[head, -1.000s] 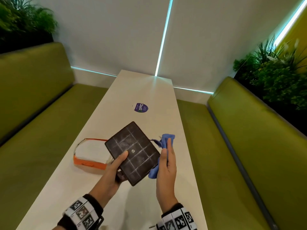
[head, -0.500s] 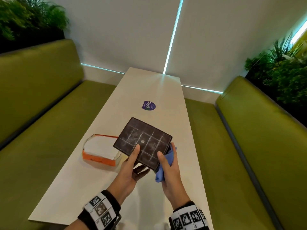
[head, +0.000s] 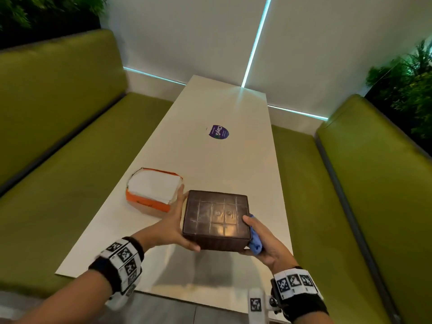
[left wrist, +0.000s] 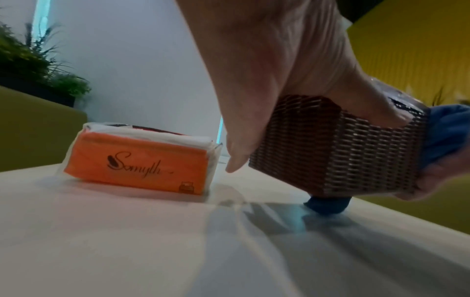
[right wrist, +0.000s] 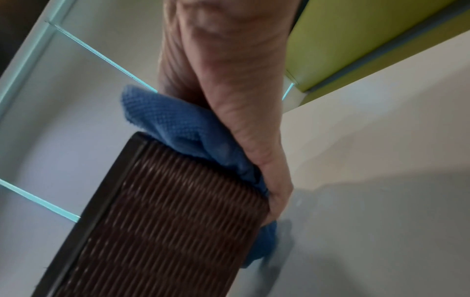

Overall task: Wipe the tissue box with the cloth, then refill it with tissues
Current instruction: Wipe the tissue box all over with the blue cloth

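Both hands clamp the square brown woven tissue box (head: 216,219) above the table: left hand (head: 171,226) bare, right hand (head: 264,242) pressing bunched blue waffle-knit cloth (right wrist: 183,128) against its side. Orange tissue pack (head: 152,195) beside.

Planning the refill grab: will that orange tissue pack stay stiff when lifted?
Probably floppy: the orange tissue pack is thin film around a loose white stack, its top already open. Likely light; tissues might spill if tilted.

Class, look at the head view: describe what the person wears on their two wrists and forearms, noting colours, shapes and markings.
Both hands are bare. The left hand has a black wristband carrying a ring of white square tags printed with black pixel-like patterns. The right hand has a matching black band with the same white tags. Below each wrist a white mount shows; the right one bears another such tag. No sleeves are visible on the forearms.
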Demonstrator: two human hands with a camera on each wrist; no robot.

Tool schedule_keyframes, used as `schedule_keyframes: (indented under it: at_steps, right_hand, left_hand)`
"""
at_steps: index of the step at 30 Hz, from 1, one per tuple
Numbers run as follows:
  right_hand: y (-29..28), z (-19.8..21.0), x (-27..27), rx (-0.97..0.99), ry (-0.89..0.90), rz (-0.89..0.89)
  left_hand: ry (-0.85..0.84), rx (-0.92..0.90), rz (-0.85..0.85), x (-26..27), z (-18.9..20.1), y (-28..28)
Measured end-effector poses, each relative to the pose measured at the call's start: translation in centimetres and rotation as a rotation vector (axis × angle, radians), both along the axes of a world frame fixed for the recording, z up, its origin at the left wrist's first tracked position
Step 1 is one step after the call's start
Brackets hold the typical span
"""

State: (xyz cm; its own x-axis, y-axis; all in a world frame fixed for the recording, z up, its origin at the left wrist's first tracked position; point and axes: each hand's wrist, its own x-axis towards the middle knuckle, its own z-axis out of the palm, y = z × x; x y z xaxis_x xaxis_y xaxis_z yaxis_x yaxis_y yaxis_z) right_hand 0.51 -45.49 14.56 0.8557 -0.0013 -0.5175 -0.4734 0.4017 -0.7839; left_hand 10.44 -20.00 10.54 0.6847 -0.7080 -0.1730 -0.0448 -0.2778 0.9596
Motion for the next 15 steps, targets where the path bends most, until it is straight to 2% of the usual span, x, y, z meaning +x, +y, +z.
schedule_keyframes:
  at_steps: [5,10,15]
  right_hand:
    - [0.0,-1.4,-0.2,0.027,0.017,-0.019]
    - [0.0,-2.9,0.2,-0.018,-0.046,-0.092]
    - [-0.4,-4.1,0.5,-0.237,-0.145,-0.153]
  left_hand:
    - [-0.017,-0.033,-0.016,-0.1,-1.6,0.1]
    - [-0.040,-0.027,0.041,-0.7,-2.4,-0.4]
    - [-0.118,0.012,0.094,-0.6,-2.9,-0.7]
